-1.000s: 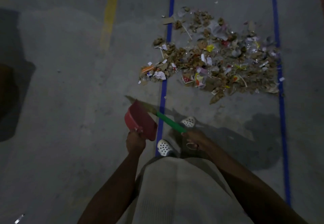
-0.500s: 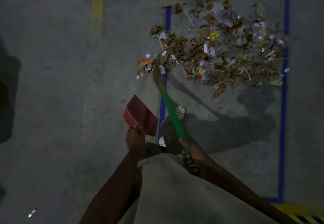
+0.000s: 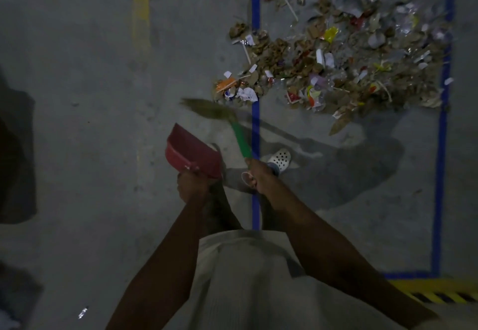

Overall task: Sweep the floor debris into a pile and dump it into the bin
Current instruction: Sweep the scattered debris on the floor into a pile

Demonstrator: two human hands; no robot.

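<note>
One light garment (image 3: 245, 283) is seen nearest the camera, with two bare forearms stretched forward over it. A single bright scrap (image 3: 83, 313) lies on the grey floor (image 3: 77, 148) at the lower left, well apart from everything else. One yellow-and-black striped strip (image 3: 439, 296) is seen at the lower right.

The left hand (image 3: 192, 186) is curled round the handle of one red dustpan (image 3: 192, 152), which is held tilted above the floor. The right hand (image 3: 258, 178) is closed round the green handle of one broom (image 3: 240, 138). Its blurred brown bristles (image 3: 209, 110) are pointed up and left, near the closest edge of the debris; whether the floor is touched cannot be told. One white perforated shoe (image 3: 280, 159) is seen just beside the right hand.

Farther off, one broad debris pile (image 3: 336, 66) of brown leaves, paper scraps and wrappers is spread across the left blue line (image 3: 255, 122) as far as the right blue line (image 3: 442, 148). One yellow line (image 3: 141, 6) is painted well to the left.
</note>
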